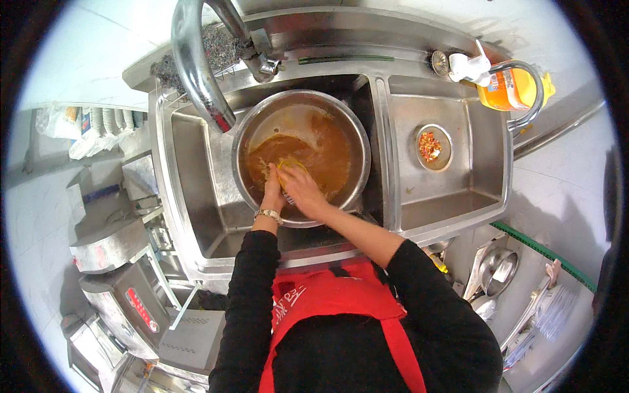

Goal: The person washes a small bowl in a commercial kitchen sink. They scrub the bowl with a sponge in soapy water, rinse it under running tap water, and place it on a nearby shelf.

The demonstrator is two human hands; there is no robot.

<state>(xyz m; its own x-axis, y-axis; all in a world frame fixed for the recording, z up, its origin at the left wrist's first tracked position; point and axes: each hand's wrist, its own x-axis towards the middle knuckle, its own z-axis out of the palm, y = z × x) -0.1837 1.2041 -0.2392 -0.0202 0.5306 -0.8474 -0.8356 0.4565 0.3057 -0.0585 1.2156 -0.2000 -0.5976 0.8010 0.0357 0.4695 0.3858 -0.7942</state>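
Observation:
A wide round metal basin sits in the left sink compartment, with cloudy brown liquid in it. Inside its near half, my left hand and my right hand come together around a small yellow item. My right hand lies over it from the right, and the left holds it from the other side. Fingers hide most of the item, so its kind is unclear. Something pale and stringy shows by the left fingertips. A small dark-and-white striped patch shows between my wrists.
A chrome faucet arches over the basin's left side. In the right sink compartment stands a small metal bowl with chopped red pieces. An orange-yellow pump bottle stands at the back right corner, behind a curved metal pipe.

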